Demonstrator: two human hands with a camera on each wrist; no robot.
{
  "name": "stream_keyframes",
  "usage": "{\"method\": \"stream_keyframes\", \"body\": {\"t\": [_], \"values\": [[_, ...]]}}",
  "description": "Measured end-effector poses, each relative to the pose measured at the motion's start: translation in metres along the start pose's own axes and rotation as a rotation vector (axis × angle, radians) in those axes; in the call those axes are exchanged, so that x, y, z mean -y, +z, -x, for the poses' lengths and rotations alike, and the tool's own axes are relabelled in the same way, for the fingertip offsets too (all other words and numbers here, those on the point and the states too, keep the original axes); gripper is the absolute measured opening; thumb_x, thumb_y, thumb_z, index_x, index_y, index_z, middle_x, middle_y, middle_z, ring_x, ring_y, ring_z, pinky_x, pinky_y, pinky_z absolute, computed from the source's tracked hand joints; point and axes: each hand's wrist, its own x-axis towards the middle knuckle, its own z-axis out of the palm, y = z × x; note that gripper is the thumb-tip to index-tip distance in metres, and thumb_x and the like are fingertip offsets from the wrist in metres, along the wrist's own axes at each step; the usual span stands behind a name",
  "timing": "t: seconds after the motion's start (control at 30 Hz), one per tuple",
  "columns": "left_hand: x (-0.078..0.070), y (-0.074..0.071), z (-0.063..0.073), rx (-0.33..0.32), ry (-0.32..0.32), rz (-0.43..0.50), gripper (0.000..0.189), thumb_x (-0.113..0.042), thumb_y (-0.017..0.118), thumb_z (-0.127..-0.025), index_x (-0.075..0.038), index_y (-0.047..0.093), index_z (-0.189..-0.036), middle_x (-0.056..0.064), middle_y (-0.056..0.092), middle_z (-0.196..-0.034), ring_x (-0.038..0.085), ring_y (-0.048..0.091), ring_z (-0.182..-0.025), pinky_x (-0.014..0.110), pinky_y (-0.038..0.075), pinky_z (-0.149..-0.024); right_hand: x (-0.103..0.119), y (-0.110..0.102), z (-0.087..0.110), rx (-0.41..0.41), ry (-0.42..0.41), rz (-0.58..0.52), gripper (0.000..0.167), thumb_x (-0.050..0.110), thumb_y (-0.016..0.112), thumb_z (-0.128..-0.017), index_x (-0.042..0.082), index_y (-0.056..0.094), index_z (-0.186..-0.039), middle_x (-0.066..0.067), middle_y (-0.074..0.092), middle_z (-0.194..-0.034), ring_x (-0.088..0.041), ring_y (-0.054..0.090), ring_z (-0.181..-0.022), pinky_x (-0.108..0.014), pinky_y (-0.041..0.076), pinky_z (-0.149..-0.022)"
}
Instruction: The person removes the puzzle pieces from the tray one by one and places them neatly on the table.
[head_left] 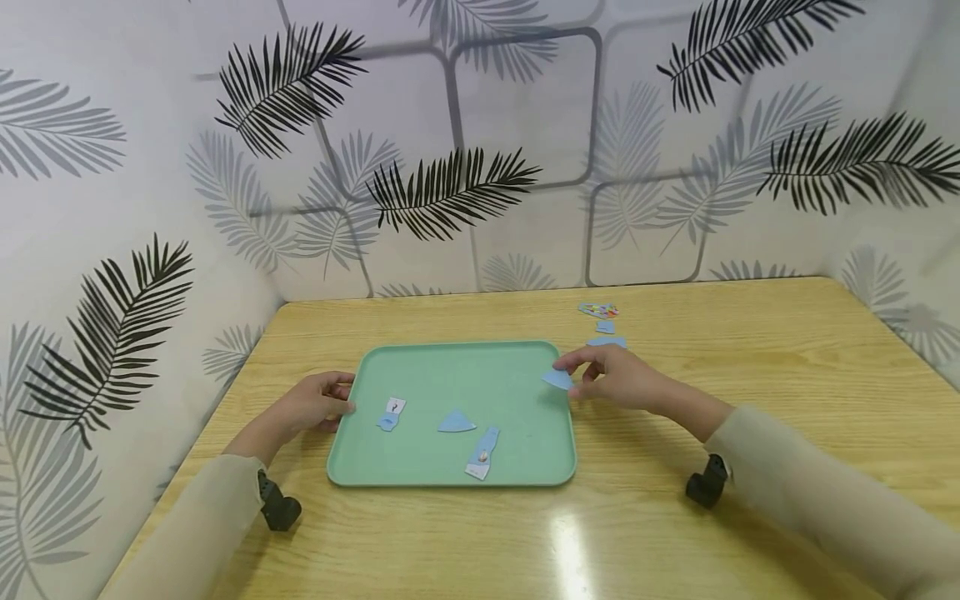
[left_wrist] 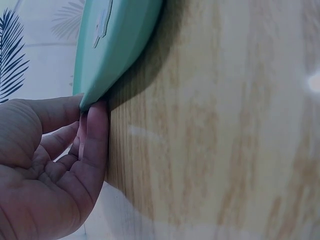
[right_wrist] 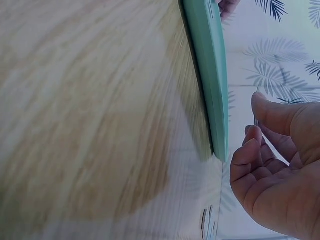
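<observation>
A green tray [head_left: 420, 367] lies on the wooden table. My left hand [head_left: 321, 404] pinches its left rim between thumb and fingers, as the left wrist view shows with the hand [left_wrist: 60, 150] at the tray's edge. Over the tray's right rim, my right hand [head_left: 611, 377] pinches a light blue paper piece [head_left: 557, 379] shaped like a fan. In the right wrist view that hand [right_wrist: 280, 165] is raised above the tray edge. Inside the tray lie a blue triangular piece [head_left: 456, 421], a blue-and-white piece [head_left: 392, 414] and a longer blue piece with a shell picture [head_left: 483, 454].
Beyond the right hand, several paper pieces lie on the table: a multicoloured one [head_left: 600, 310], a small blue one [head_left: 605, 327] and a blue one [head_left: 607, 342] partly behind the hand. A leaf-patterned wall [head_left: 525, 233] rises at the table's back edge.
</observation>
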Motion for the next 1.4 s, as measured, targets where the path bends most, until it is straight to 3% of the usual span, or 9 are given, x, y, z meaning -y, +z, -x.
{"method": "stream_keyframes", "body": {"t": [0.63,1.4], "values": [[-0.001,-0.001,-0.001,0.0,-0.006,-0.018,0.053,-0.003,0.059,-0.096,0.002,0.039,-0.145,0.013,0.049,-0.109,0.023,0.049,-0.096,0.033,0.052,-0.072,-0.023,-0.025,0.022,-0.033,0.05,0.026,0.04,0.007,0.074,-0.086,0.001,0.064,-0.124,-0.014,0.06,-0.116,-0.022,0.056,-0.082,-0.028,0.048,-0.064],[-0.003,0.0,0.001,0.001,-0.007,-0.008,0.053,-0.003,0.059,-0.096,0.003,0.039,-0.144,0.014,0.047,-0.11,0.024,0.047,-0.097,0.033,0.052,-0.073,-0.042,-0.043,0.033,-0.005,0.078,0.053,0.043,0.008,0.073,-0.087,-0.001,0.062,-0.127,-0.015,0.06,-0.12,-0.021,0.052,-0.081,-0.027,0.045,-0.065]]}}
